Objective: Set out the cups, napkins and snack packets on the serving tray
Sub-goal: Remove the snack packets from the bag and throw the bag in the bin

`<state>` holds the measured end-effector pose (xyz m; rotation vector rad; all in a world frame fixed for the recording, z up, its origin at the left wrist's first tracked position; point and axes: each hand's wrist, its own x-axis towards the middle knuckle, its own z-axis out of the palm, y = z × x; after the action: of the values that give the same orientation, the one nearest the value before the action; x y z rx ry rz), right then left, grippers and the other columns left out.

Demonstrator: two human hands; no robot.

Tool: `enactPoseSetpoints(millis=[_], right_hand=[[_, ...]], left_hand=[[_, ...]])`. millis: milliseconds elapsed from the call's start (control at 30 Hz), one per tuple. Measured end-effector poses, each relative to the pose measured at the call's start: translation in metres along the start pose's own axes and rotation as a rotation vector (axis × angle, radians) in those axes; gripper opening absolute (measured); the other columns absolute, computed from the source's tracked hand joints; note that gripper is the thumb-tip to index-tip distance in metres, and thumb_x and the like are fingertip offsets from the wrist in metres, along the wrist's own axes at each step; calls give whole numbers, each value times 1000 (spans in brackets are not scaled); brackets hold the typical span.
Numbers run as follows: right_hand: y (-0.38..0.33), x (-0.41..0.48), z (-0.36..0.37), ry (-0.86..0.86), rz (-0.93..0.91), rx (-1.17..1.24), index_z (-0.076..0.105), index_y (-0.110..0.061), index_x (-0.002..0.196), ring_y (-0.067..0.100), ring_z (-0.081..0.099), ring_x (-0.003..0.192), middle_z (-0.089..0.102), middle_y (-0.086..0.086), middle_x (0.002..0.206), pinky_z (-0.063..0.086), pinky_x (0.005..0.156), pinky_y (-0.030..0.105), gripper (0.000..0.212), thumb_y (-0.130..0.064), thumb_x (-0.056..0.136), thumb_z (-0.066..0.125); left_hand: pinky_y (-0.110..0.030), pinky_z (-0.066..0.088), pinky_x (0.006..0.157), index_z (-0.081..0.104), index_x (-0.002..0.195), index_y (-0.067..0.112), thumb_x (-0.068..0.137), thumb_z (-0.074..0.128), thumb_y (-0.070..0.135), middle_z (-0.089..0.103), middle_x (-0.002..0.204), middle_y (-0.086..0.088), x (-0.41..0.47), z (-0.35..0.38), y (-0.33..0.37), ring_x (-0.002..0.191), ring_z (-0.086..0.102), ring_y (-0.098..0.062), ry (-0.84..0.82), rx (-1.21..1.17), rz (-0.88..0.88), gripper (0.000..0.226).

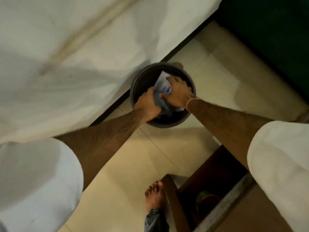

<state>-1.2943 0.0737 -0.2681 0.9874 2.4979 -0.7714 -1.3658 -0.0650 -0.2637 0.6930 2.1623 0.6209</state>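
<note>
A white bed (75,56) fills the left, its edge touching a dark bin (142,77) on the tiled floor (209,72). Both hands reach inside: left hand (148,106) clutches blue cloth (160,102), right hand (178,92) presses on a white packet (163,84). The packet could crumple or tear. No tray shows.

One bin (133,87), two hands (148,106).

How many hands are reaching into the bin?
2. The left hand is at the near left of the bin, gripping blue material; the right hand presses a white packet inside it.
</note>
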Motion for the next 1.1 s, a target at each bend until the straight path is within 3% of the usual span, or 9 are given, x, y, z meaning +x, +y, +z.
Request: enactPoseSetpoints(millis=[100, 200, 333, 633, 867, 1100], right_hand=[[-16, -25, -52, 88, -38, 45, 33, -20, 154, 37, 37, 142, 32, 11, 160, 35, 115, 49, 79, -50, 89, 64], [-34, -52, -114, 140, -38, 97, 29, -22, 156, 35, 34, 145, 23, 9, 165, 35, 114, 52, 77, -51, 91, 61], [-56, -99, -208, 255, -52, 144, 23, -23, 158, 32, 25, 151, 14, 8, 168, 28, 119, 52, 76, -52, 95, 54], [-80, -239, -454, 535, -95, 111, 14, -35, 158, 35, 24, 151, 5, -3, 170, 19, 119, 59, 70, -58, 98, 42], [-88, -382, -617, 746, -130, 81, 7, -35, 160, 36, 18, 153, -4, -2, 170, 14, 120, 59, 76, -62, 97, 41], [-77, -543, -711, 946, -141, 38, 6, -31, 160, 37, 18, 153, -4, -1, 170, 15, 120, 58, 81, -61, 96, 45]], left_hand=[[-40, 40, 109, 30, 153, 16, 83, 73, 21, 48, 149, -12, -17, -35, 41, 134, 47, -32, 21, 35, 61, 82], [-39, 40, 110, 37, 150, 13, 84, 72, 20, 49, 149, -11, -33, -76, 90, 135, 47, -31, 115, 50, 161, 75], [-42, 30, 116, 24, 156, 18, 89, 69, 29, 32, 161, -7, -67, -136, 167, 145, 31, -29, 177, 132, 244, 81], [-45, 25, 119, 28, 155, 30, 91, 51, 64, 27, 163, 4, -182, -278, 376, 149, 22, -21, 355, 79, 457, 76], [-48, 24, 118, 23, 156, 28, 90, 54, 64, 19, 166, -2, -295, -340, 532, 150, 19, -25, 519, 74, 656, 82], [-51, 27, 117, 18, 156, 29, 87, 55, 67, 18, 165, -4, -413, -346, 659, 150, 16, -27, 634, 101, 785, 88]])
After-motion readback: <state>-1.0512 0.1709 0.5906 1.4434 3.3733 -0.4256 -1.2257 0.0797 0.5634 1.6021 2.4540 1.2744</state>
